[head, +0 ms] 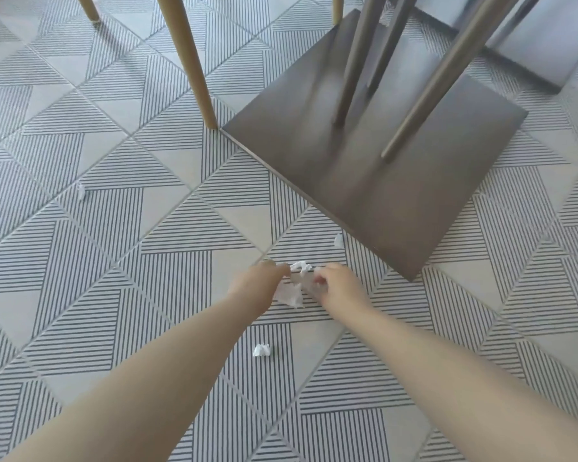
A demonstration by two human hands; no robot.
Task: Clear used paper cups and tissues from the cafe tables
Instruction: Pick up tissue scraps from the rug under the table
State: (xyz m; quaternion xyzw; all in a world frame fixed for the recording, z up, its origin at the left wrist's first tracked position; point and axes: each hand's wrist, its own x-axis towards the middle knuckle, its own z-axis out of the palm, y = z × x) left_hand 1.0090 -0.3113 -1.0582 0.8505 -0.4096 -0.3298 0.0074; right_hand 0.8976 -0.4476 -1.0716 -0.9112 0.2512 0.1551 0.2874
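white tissue (292, 293) between left hand (259, 288), right hand (337, 286)

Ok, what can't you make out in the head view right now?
Tabletops and any cups: cut off by the top edge; only the table base shows.
Left hand and right hand grip on the tissue: fingers blurred, hidden behind the hands.
Small scrap by the base: too small.

The person's left forearm (141, 388) and right forearm (447, 371) are bare along their whole visible length, slender and smooth, narrowing toward the wrists. The left hand (259, 288) and right hand (339, 288) are bare as well, their outlines slightly blurred, so finer detail cannot be told.
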